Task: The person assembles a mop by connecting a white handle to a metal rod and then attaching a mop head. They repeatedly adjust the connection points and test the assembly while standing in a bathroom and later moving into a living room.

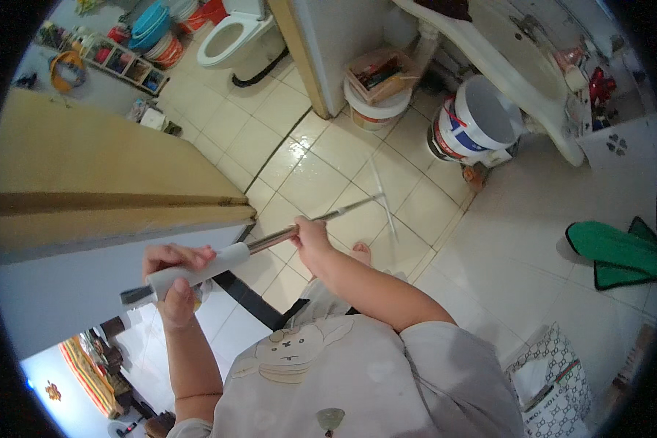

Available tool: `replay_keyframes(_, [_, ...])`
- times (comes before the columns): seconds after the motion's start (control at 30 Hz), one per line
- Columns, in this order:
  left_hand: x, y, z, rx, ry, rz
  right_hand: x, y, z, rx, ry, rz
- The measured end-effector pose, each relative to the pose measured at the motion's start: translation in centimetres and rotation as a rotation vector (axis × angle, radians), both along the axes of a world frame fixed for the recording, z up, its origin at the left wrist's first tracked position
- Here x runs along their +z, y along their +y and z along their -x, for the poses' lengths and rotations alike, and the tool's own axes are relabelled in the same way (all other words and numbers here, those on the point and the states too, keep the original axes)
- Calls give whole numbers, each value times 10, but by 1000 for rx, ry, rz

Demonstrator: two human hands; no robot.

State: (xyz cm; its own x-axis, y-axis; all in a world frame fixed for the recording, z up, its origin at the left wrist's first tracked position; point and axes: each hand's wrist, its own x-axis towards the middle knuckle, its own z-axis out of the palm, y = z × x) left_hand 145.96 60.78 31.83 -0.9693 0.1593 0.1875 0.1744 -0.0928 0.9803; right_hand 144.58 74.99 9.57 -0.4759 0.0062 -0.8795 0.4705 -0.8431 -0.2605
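Pale short-sleeved shirt with what looks like a cartoon rabbit print; forearms bare.

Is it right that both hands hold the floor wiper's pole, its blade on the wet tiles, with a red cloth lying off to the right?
Not quite: the cloth is green, not red, as the head view shows. The rest stands: the left hand and right hand hold the pole, and the blade rests on the wet tiles.

The squeegee handle has matt grey foam over shiny metal; the floor tiles gleam wet.
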Motion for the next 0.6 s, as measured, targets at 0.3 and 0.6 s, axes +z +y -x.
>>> replay_keyframes(0.3, [-67, 71, -13, -269, -347, -56, -111, 96, -73, -84, -73, -50])
replay_keyframes(0.6, [5, 11, 6, 31, -153, 91, -43, -20, 16, 82, 125, 144])
